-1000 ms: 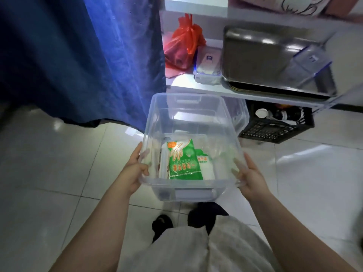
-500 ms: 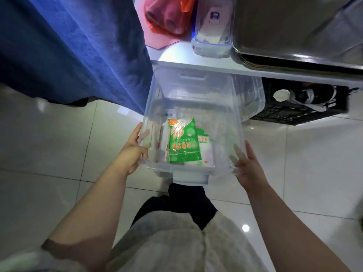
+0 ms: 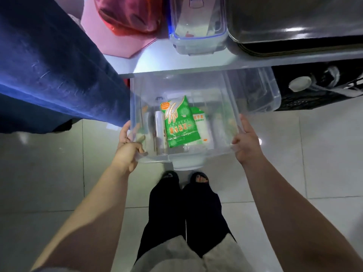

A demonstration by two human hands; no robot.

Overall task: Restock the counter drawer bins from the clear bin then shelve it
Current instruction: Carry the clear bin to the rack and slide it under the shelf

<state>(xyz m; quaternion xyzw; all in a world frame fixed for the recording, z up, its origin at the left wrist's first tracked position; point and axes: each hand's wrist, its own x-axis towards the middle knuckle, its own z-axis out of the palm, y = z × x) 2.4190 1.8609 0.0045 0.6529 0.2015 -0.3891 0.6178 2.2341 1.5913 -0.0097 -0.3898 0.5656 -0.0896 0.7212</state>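
I hold the clear bin (image 3: 227, 152) low over the floor, its far end slid under the white shelf board (image 3: 196, 63). My left hand (image 3: 128, 149) grips its near left corner, thumb over the rim. My right hand (image 3: 246, 143) lies flat against its right wall, fingers extended. Inside the bin lie a green packet (image 3: 179, 124) with a glove print, a second green-and-white packet (image 3: 202, 126) and a pale roll (image 3: 160, 132).
A blue curtain (image 3: 55, 65) hangs at the left. On the shelf stand a red plastic bag (image 3: 127, 14), a lidded clear box (image 3: 198, 26) and a metal tray (image 3: 294, 22). Another clear tub (image 3: 263, 91) and a black crate (image 3: 318, 85) sit under the shelf. My feet (image 3: 184, 179) stand on white tiles.
The bin has gone down and forward, its far end now under the shelf board. My view has tilted further down toward my feet.
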